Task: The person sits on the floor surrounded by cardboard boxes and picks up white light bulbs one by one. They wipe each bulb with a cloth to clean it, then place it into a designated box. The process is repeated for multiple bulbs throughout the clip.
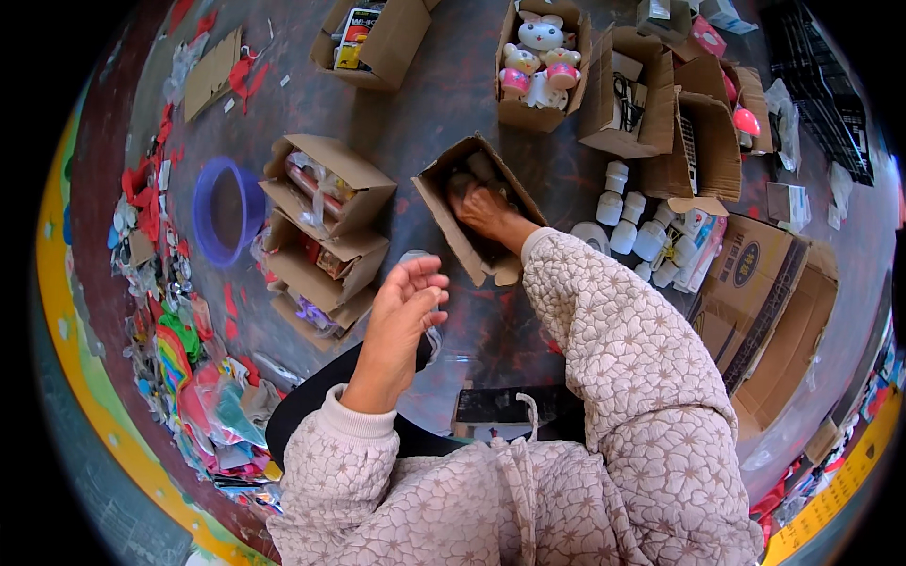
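Observation:
My right hand (483, 209) reaches down into an open cardboard box (437, 193) on the floor in front of me. Its fingers are bent round something among dim, rounded items at the box's far end; shadow hides what it is. To the near left of that box, my left hand (404, 304) hovers in the air, palm turned inward. Its fingers are loosely curved and apart, with nothing in them.
Left of the box stand several small cartons (351, 184) of goods and a purple basin (201, 222). Rabbit figures fill a box (530, 116) farther off. White plastic bottles (651, 241) and a large carton (750, 283) lie to the right. Scraps (212, 406) line the left edge.

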